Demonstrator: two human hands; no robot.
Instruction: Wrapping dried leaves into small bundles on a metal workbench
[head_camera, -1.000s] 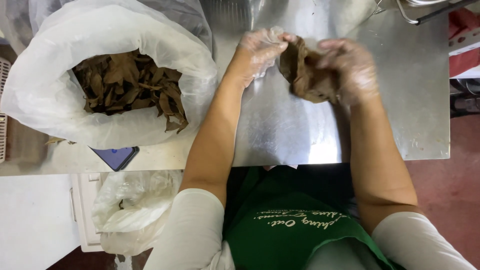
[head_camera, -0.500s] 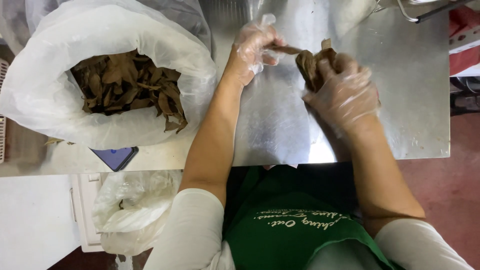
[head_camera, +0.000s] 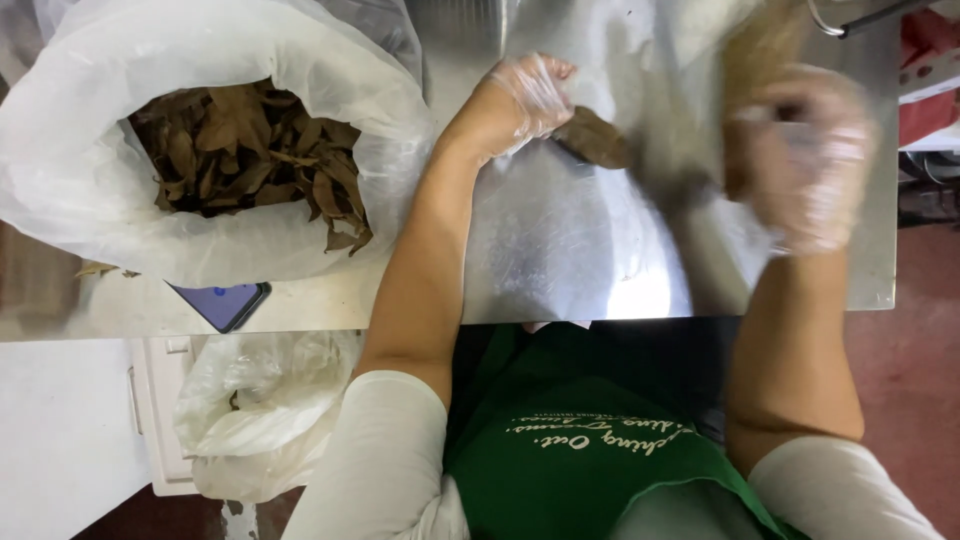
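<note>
**Hands part, leaf stays left**

Since half a second ago the right hand (head_camera: 800, 160) has swung away, blurred; its grip cannot be told. Left hand (head_camera: 525, 100) pinches a brown leaf (head_camera: 595, 138) over the steel table (head_camera: 560, 250), beside the leaf-filled bag (head_camera: 200, 150).

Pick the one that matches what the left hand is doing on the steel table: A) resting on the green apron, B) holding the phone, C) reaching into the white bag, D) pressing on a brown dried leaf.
D: the gloved left hand rests its fingertips on a brown dried leaf lying flat on the steel table, away from the white bag.
</note>
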